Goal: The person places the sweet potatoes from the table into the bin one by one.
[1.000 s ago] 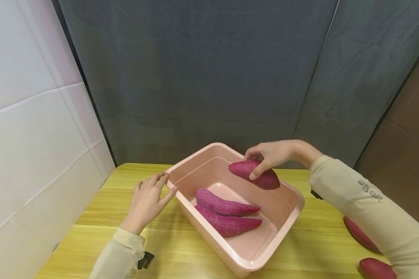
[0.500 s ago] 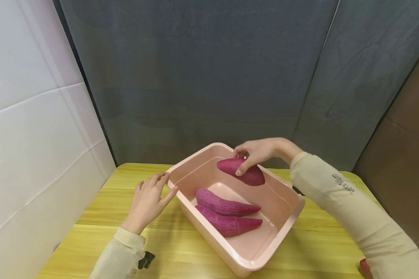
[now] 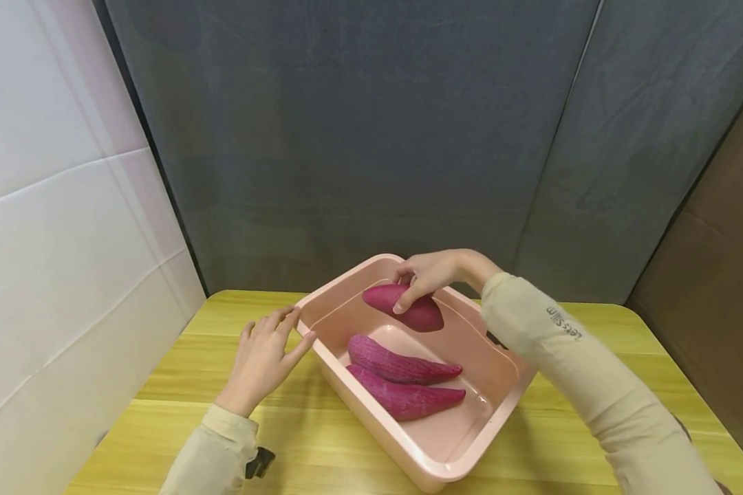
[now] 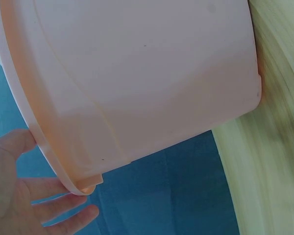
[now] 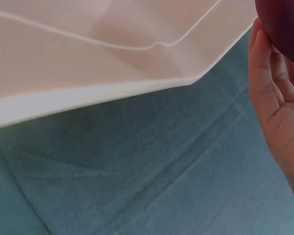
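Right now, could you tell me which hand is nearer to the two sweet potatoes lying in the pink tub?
The left. The left hand rests against the pink tub beside the two sweet potatoes; the right hand holds a third sweet potato farther back.

The right hand (image 3: 430, 271) grips a purple sweet potato (image 3: 404, 306) over the pink basin (image 3: 508, 385) — two more sweet potatoes (image 3: 402, 381) lie inside. The left hand (image 3: 265, 357) rests against the basin's rim on the yellow table (image 3: 179, 392).
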